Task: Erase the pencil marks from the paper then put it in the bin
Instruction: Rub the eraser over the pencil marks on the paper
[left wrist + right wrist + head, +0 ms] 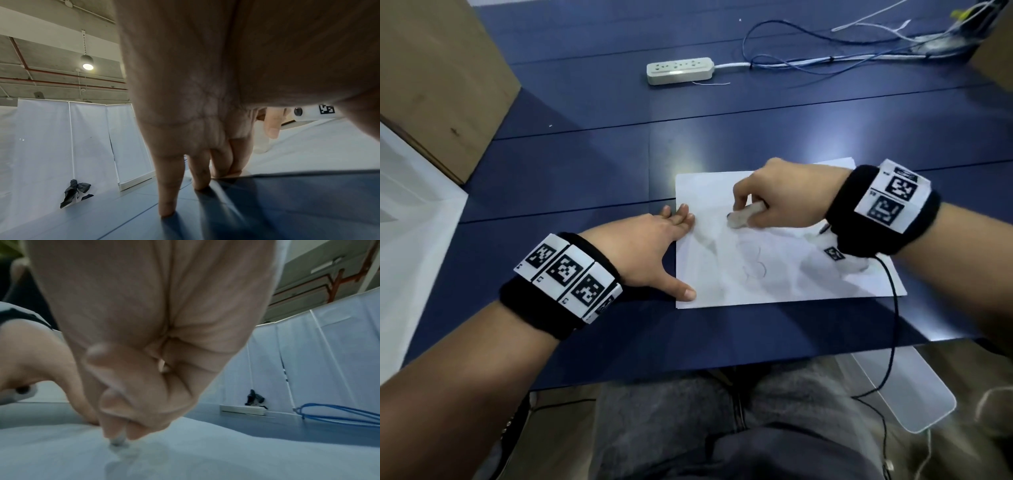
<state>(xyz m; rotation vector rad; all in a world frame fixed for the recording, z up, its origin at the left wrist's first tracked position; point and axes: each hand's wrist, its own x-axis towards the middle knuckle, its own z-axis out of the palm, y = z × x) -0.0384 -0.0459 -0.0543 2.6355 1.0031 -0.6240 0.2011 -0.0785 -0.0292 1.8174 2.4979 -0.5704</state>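
White paper point(774, 274) with faint pencil marks point(758, 265) lies on the blue tabletop point(585, 164) at the frame's centre, its left edge pinned by the flat, straight-fingered left hand point(654, 246), while the right hand point(780, 198) pinches an eraser point(743, 217) against it.

Bare forearms, no sleeves. Black padded wristband point(544, 305) on left wrist, carrying white tiles with black square fiducial markers. Matching black wristband point(883, 219) with white marker tiles on right wrist; thin black cable point(892, 329) trailing from it toward lap. Grey trousers point(722, 428).
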